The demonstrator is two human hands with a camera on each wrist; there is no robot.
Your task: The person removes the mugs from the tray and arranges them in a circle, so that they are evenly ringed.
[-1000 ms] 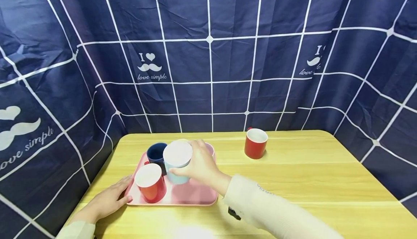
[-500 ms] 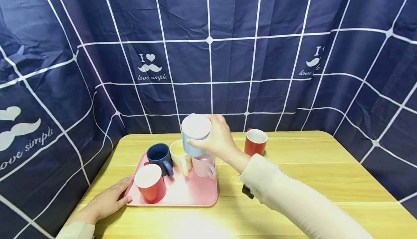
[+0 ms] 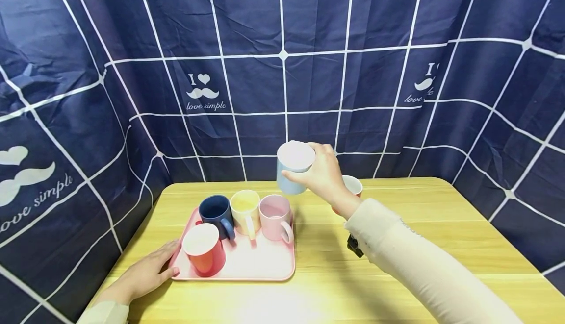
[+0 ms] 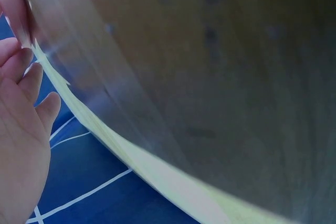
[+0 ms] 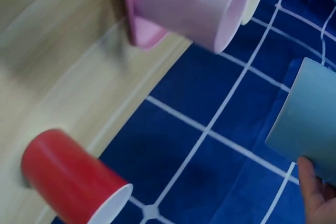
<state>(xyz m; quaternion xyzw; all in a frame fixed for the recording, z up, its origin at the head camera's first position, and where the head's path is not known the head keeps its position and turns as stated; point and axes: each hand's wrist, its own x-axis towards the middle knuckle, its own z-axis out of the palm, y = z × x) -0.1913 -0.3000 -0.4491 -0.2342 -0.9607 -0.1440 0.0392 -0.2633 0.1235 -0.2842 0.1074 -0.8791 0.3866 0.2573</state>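
Observation:
In the head view my right hand (image 3: pixel 325 174) grips a light blue mug (image 3: pixel 289 183) by its side and holds it in the air above the back of the table, right of the pink tray (image 3: pixel 265 270). The right wrist view has this mug (image 5: pixel 310 121) at its right edge, with fingertips (image 5: pixel 307 174) against it. My left hand (image 3: pixel 147 271) lies at the tray's left edge, fingers extended, thumb on the rim. On the tray stand a navy mug (image 3: pixel 214 211), a cream mug (image 3: pixel 242 218), a pink mug (image 3: pixel 274 223) and a red mug (image 3: pixel 205 253).
A second red mug (image 3: pixel 353 185) stands on the wooden table (image 3: pixel 419 245) behind my right wrist, partly hidden; the right wrist view shows it (image 5: pixel 68 177) whole but for its lower edge. A dark blue curtain with white lines (image 3: pixel 247 69) encloses the back and sides.
My right hand has lifted the light blue mug off the tray and carried it right and toward the back, uncovering the cream and pink mugs. The left hand has stayed in place.

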